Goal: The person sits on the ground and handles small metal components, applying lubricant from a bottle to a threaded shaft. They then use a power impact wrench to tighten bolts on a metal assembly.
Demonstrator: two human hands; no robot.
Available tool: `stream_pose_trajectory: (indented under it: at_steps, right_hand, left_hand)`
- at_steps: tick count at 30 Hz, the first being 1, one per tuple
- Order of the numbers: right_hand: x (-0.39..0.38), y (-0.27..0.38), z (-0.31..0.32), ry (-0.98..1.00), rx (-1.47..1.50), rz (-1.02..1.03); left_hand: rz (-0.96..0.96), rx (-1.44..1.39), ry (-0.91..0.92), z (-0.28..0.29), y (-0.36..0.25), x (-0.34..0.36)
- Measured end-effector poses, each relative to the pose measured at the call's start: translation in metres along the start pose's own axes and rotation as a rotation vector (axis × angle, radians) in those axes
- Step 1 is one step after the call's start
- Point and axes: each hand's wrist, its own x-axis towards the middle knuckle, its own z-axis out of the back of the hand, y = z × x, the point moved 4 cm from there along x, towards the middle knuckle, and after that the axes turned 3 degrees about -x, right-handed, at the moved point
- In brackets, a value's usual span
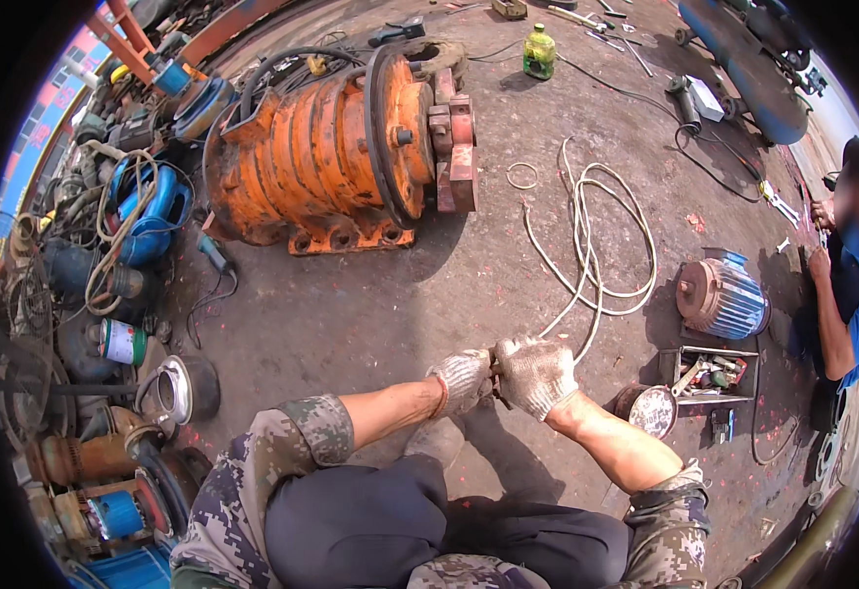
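Note:
My left hand [462,381], in a pale knit work glove, is closed close in front of my knees. Beside it my right hand [535,375], gloved the same way, is closed too, with its fingertips meeting the left ones. A small dark piece [495,377] shows between them, too covered by the gloves to name. Two strands of a pale cord [586,257] run from loose loops on the ground to the right glove. Whether that hand grips them is hidden. Ahead to the left lies a large orange ribbed machine [302,162] with a flange and red coupling.
At right stand a blue electric motor [726,294], a metal toolbox [712,375] and a round tin [651,409]. A person in blue [856,294] works at the far right. Machine parts and a metal pot [189,389] crowd the left. A green-yellow jug [539,54] stands far ahead.

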Motion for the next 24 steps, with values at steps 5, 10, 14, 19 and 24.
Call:
stream_pose_trajectory:
  at_steps: [5, 10, 14, 19, 24]
  right_hand:
    - [-0.002, -0.017, -0.014, 0.482, 0.784, -0.046]
    - [-0.049, -0.040, 0.024, 0.633, 1.108, -0.094]
    - [-0.039, -0.063, 0.067, 0.337, 1.099, -0.146]
    - [-0.040, -0.116, 0.075, -0.149, 1.143, -0.258]
    - [-0.053, -0.168, 0.052, -0.151, 0.954, -0.498]
  left_hand:
    - [-0.824, 1.188, -0.250, -0.005, -0.058, -0.071]
    - [-0.539, 1.226, -0.175, -0.052, -0.093, -0.098]
    - [-0.733, 1.522, -0.116, -0.051, -0.145, -0.097]
    - [-0.631, 0.393, 0.056, -0.074, -0.189, -0.051]
    - [-0.369, 0.732, 0.044, -0.065, -0.240, 0.014]
